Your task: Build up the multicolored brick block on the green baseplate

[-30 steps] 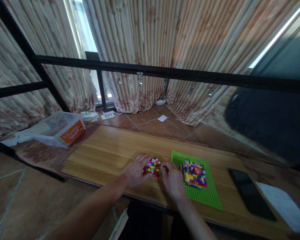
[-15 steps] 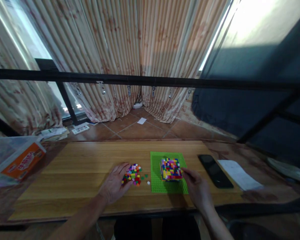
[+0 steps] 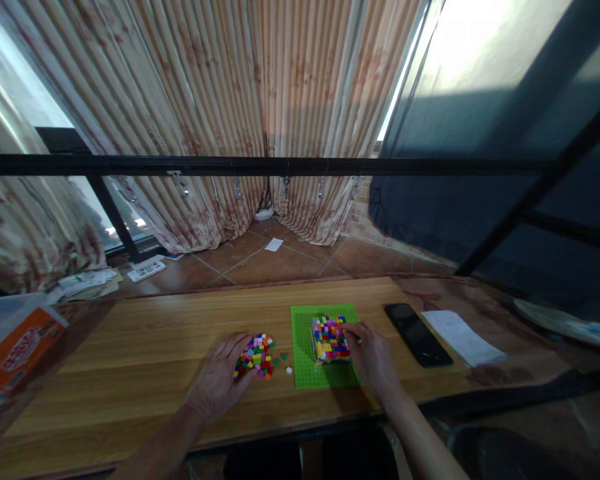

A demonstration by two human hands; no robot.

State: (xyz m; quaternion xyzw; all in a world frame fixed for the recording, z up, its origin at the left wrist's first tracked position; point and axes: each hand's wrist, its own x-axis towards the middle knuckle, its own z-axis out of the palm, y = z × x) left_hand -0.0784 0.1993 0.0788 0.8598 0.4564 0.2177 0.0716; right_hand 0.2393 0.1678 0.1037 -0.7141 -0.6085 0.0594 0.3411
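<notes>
A pile of small loose coloured bricks (image 3: 256,356) lies on the wooden table (image 3: 145,347). My left hand (image 3: 216,381) rests flat beside the pile, fingers spread and touching its left edge. A green baseplate (image 3: 304,367) lies to the right, with a block of many-coloured bricks (image 3: 329,339) built on it. My right hand (image 3: 370,357) is at the block's right side, fingers pinched against its top edge; what the fingers hold, if anything, is too small to see.
A black phone (image 3: 417,333) and a white sheet of paper (image 3: 460,337) lie right of the baseplate. An orange-labelled clear box (image 3: 15,347) sits at the far left. A black metal bar (image 3: 230,165) crosses in front of the curtains.
My right hand has gone from the loose pile to the right side of the built block. My left hand stays at the pile. The view has swung to the right.
</notes>
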